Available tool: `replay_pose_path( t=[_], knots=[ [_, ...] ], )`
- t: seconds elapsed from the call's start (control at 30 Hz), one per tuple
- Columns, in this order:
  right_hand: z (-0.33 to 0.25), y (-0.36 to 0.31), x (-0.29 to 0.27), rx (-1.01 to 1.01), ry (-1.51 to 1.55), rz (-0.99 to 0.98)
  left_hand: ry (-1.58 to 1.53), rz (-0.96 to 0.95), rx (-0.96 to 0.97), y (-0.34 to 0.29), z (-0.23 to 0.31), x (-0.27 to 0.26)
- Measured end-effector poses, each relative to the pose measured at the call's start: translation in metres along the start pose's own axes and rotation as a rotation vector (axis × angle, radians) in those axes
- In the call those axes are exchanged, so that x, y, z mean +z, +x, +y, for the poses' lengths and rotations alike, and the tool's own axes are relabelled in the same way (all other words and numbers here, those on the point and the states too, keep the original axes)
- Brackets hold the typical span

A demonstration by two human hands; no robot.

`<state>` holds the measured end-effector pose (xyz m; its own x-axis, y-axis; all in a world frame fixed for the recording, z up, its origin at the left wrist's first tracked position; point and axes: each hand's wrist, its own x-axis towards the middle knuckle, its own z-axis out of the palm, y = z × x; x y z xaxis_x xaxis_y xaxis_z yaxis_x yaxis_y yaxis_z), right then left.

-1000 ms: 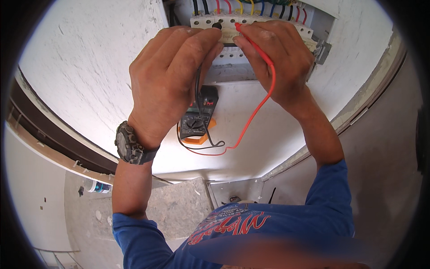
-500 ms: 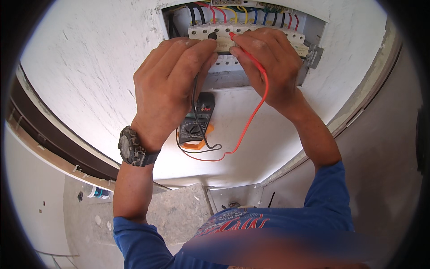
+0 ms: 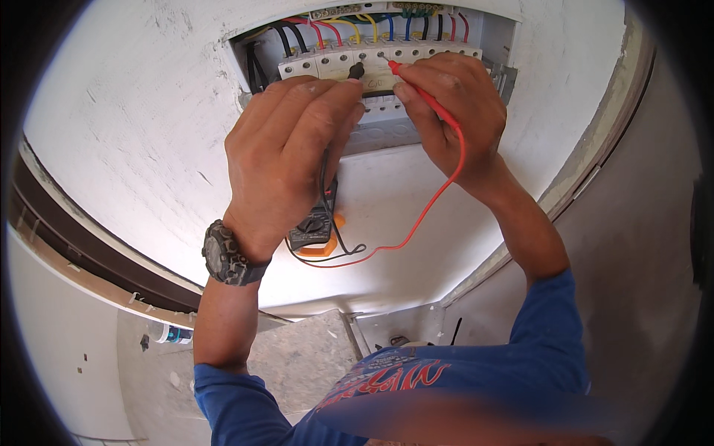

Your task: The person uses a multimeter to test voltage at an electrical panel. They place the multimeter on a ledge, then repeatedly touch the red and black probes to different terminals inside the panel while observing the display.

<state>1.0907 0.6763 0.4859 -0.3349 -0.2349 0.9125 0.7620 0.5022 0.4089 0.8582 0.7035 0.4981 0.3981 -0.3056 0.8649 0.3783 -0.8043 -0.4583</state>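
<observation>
Open distribution box [image 3: 513, 44] recessed in a rough white wall [image 3: 134, 126]. Its cut edge frames the work tightly: wall lip on the left, a metal side flange on the right, a grey lower cover just beneath both hands. Right of the box the wall ends at a corner edge [image 3: 595, 171] running down and left. Free wall surface lies left of and below the box.

Inside: 1 row of white breakers [image 3: 416, 52] with black, red, yellow and blue wires [image 3: 349, 26] entering from above.

Left hand [image 3: 286, 156]: fingers curled shut around a black probe [image 3: 355, 71], tip touching the breaker row. Dark wristwatch [image 3: 227, 256] on that wrist.

Right hand [image 3: 450, 111]: fingers pinched closed on a red probe [image 3: 407, 80], tip at the breakers just beside the black one. Hands near each other, not touching.

Multimeter [image 3: 316, 227], grey with orange casing, sits below the left hand against the wall, partly hidden by it. A red lead [image 3: 435, 201] loops from the right hand down to the meter; a black lead [image 3: 338, 238] curls beside it.
</observation>
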Motion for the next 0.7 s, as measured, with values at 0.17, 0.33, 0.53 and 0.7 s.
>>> replay_pose_path(
  t=[0.17, 0.33, 0.53, 0.7],
  knots=[
    [0.007, -0.004, 0.001, -0.016, -0.090, -0.009, 0.043, -0.014, -0.014, 0.003, 0.003, 0.010],
    [0.009, -0.004, -0.002, -0.013, -0.121, -0.021, 0.045, -0.007, -0.007, 0.008, 0.005, 0.016],
    [0.008, 0.001, 0.000, -0.033, -0.122, -0.011, 0.056, -0.016, 0.003, 0.013, 0.005, 0.012],
    [0.005, 0.005, -0.001, -0.026, -0.129, -0.021, 0.059, -0.017, 0.001, 0.014, 0.004, 0.008]
  ],
)
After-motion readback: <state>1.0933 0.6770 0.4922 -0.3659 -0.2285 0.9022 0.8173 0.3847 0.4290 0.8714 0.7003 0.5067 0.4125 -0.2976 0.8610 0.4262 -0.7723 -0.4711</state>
